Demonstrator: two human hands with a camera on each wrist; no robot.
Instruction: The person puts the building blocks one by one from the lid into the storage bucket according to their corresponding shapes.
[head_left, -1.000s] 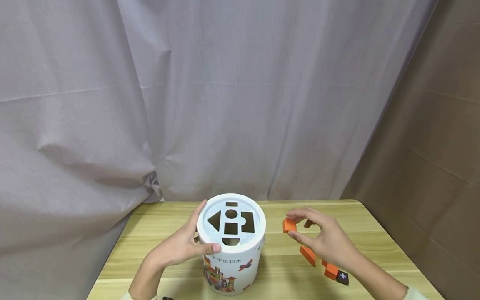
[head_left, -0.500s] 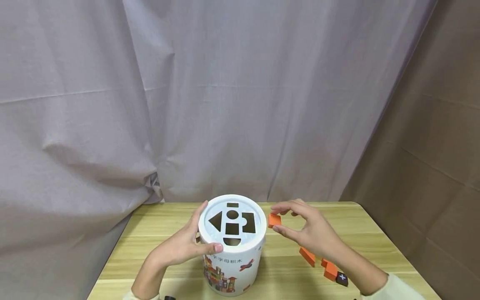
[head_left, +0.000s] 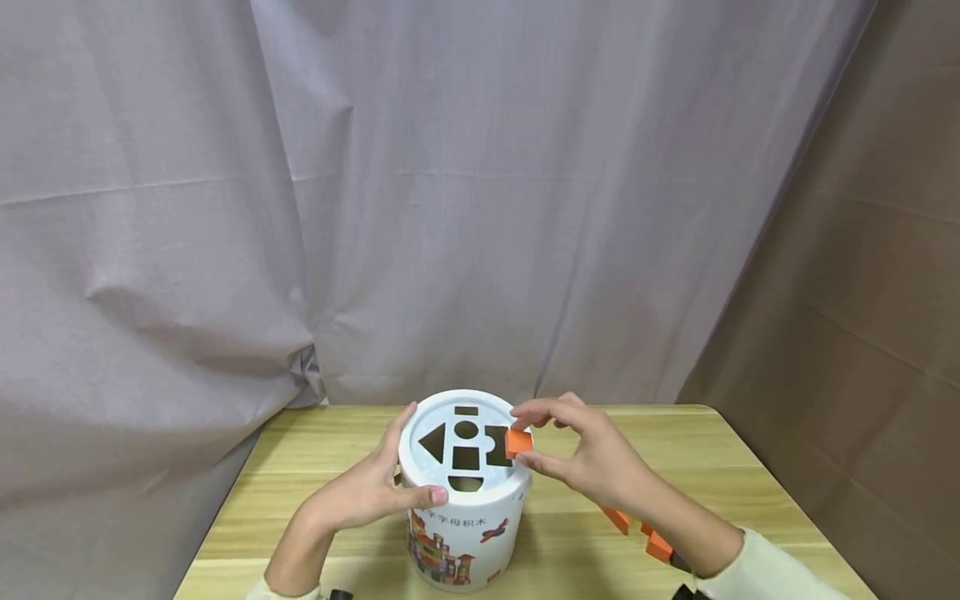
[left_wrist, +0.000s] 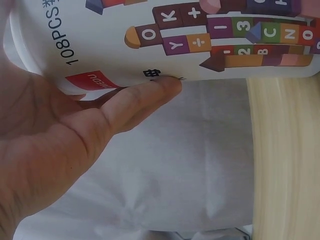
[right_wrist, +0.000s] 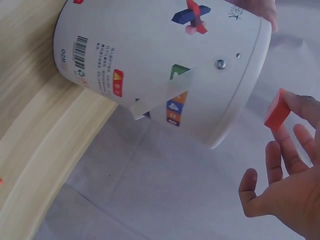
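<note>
A white toy bucket (head_left: 465, 525) with a shape-sorter lid (head_left: 420, 467) stands near the front of the wooden table (head_left: 750, 492). My left hand (head_left: 375, 492) grips the bucket's left side, thumb on the lid rim; the left wrist view shows its fingers on the printed bucket wall (left_wrist: 165, 35). My right hand (head_left: 581, 454) pinches a small orange block (head_left: 519, 442) between thumb and forefinger, just above the lid's right edge by the quarter-round hole. The right wrist view shows the orange block (right_wrist: 277, 110) beside the bucket's rim (right_wrist: 240, 115).
Several orange blocks (head_left: 633, 529) lie on the table to the right of the bucket, partly hidden by my right forearm. A grey curtain (head_left: 375, 208) hangs behind the table, and a brown wall (head_left: 847, 292) stands at the right.
My right hand has carried the orange block leftward from over the table to the lid's right edge. The left hand has stayed on the bucket.
</note>
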